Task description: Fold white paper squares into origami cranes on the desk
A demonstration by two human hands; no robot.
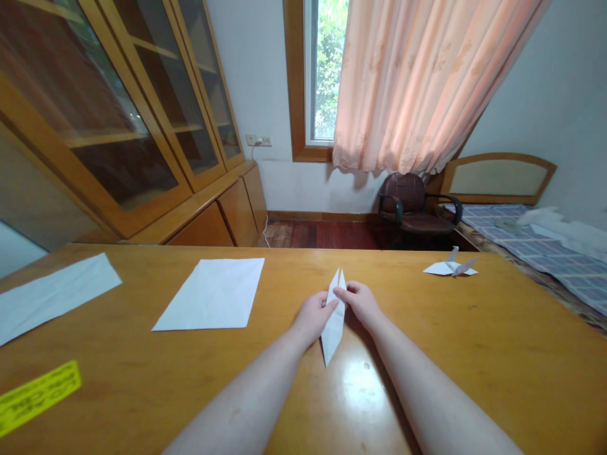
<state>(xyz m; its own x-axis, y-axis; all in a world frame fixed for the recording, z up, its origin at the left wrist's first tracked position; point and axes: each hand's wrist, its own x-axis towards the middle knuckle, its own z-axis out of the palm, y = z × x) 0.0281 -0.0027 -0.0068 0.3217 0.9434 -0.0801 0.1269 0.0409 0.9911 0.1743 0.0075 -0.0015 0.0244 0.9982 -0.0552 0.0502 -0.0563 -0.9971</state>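
Note:
A white folded paper (334,325), long and diamond-shaped with a split at its far tip, is held between my two hands above the wooden table. My left hand (313,316) grips its left edge, thumb lying across the front face. On the other side my right hand (361,302) pinches the right edge, its thumb on the paper near the split. The fingers behind the paper are partly hidden. Off to the right stands a folded paper crane (449,266) with its wings raised.
Flat on the table (403,379) to the left lies a white paper sheet (215,296). Farther left is another white sheet (57,294), with a yellow label (40,395) nearer to me. Beyond the table are a glass-door cabinet (156,114), an office chair (410,202) and a bed (535,234).

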